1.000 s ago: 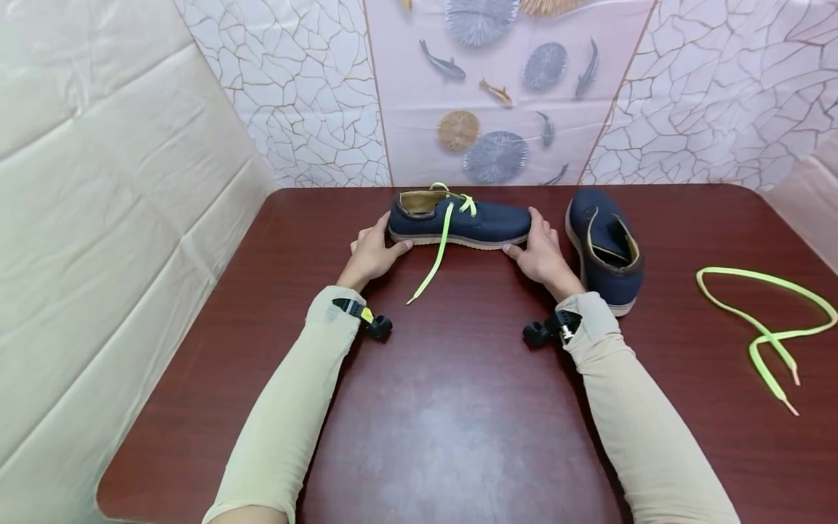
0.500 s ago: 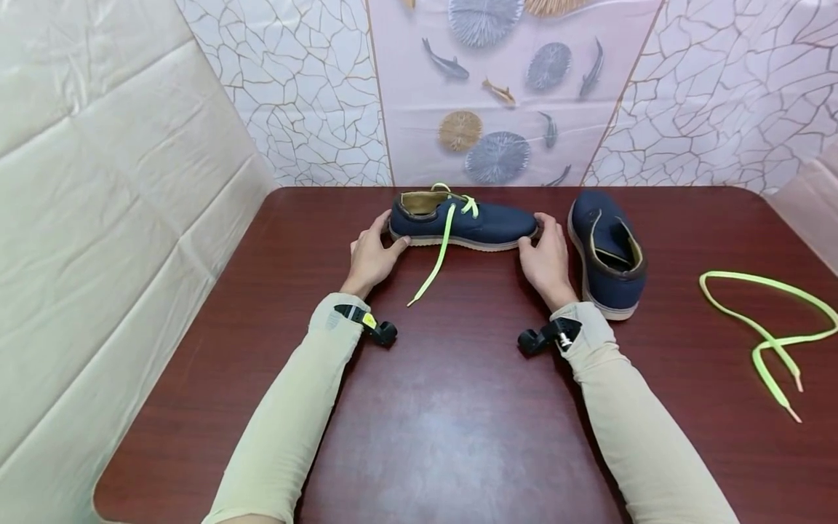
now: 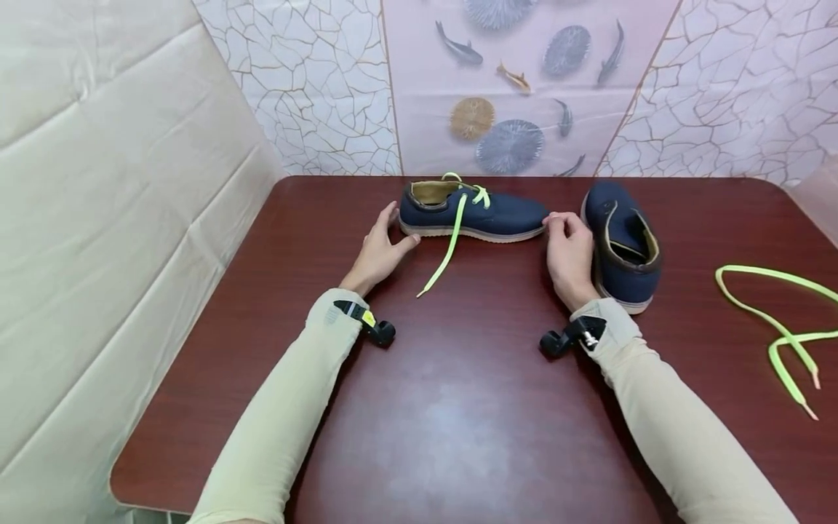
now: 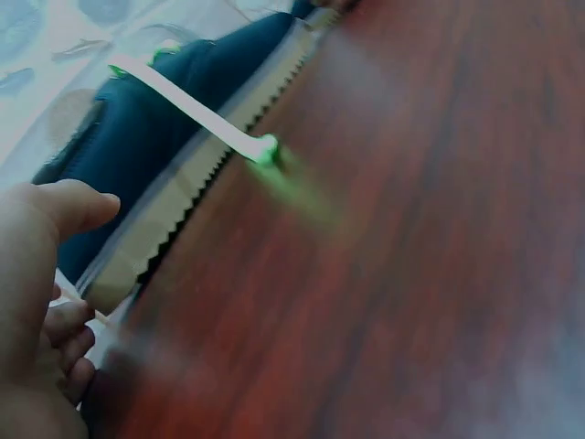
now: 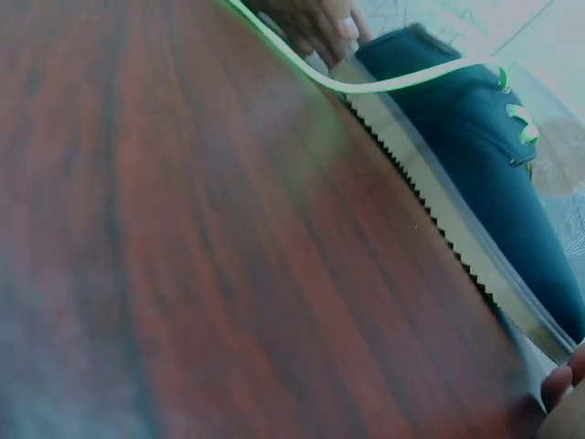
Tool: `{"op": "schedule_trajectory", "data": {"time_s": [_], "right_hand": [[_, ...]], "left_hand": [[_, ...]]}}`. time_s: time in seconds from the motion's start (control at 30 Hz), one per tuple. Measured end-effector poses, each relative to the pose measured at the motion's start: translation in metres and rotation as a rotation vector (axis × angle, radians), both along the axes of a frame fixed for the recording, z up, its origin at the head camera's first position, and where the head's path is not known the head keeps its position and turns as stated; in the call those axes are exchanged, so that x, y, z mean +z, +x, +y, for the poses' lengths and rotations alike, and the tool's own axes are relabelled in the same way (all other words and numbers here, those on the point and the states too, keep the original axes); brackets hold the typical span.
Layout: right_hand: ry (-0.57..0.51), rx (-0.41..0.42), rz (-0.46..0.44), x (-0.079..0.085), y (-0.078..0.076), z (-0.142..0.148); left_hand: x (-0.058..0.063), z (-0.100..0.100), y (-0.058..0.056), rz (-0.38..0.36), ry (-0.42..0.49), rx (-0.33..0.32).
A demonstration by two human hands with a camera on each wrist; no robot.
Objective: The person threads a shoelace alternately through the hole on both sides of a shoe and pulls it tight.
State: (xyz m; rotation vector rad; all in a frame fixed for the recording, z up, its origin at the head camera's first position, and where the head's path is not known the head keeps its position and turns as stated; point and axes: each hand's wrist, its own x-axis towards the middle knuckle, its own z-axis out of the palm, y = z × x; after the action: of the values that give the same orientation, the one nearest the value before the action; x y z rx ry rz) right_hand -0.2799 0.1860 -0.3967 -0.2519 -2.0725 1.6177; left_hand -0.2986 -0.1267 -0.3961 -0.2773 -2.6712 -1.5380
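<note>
A navy shoe (image 3: 513, 216) with a pale sole lies sideways at the back of the table, heel left and toe right. Its bright green shoelace (image 3: 453, 244) hangs over the near side onto the tabletop. My left hand (image 3: 378, 253) is at the heel, thumb and fingers spread around it; the left wrist view shows the thumb (image 4: 87, 206) beside the navy upper. At the toe, my right hand (image 3: 571, 255) has loosely bent fingers, their tips right at its point. In the right wrist view, only a few of those fingertips (image 5: 559, 389) show beside the sole.
A second navy shoe (image 3: 630, 282) without a visible lace stands just right of my right hand, toe to the back. A loose green shoelace (image 3: 759, 269) lies looped on the right side of the brown table (image 3: 419, 407). A patterned wall covering (image 3: 511, 145) rises behind.
My right hand has come off the toe's near side and shifted right to its tip, fingers more bent. The left hand has loosened slightly at the heel. The head view has tilted a little.
</note>
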Motion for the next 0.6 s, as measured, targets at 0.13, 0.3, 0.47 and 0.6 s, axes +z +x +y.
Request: {"op": "schedule_trajectory", "data": {"time_s": [0.13, 0.3, 0.47, 0.6], "right_hand": [[-0.134, 0.109, 0.009, 0.004, 0.005, 0.001], [-0.160, 0.200, -0.010, 0.006, 0.018, -0.002], [0.225, 0.381, -0.130, 0.025, 0.030, -0.005], [0.614, 0.503, -0.168, 0.072, 0.043, 0.004]], "left_hand": [[0.003, 0.000, 0.000, -0.019, 0.076, -0.023], [0.003, -0.002, 0.003, -0.017, 0.129, -0.029], [0.001, -0.002, 0.006, 0.009, 0.072, -0.008], [0.000, 0.005, 0.006, 0.046, 0.089, 0.011]]}}
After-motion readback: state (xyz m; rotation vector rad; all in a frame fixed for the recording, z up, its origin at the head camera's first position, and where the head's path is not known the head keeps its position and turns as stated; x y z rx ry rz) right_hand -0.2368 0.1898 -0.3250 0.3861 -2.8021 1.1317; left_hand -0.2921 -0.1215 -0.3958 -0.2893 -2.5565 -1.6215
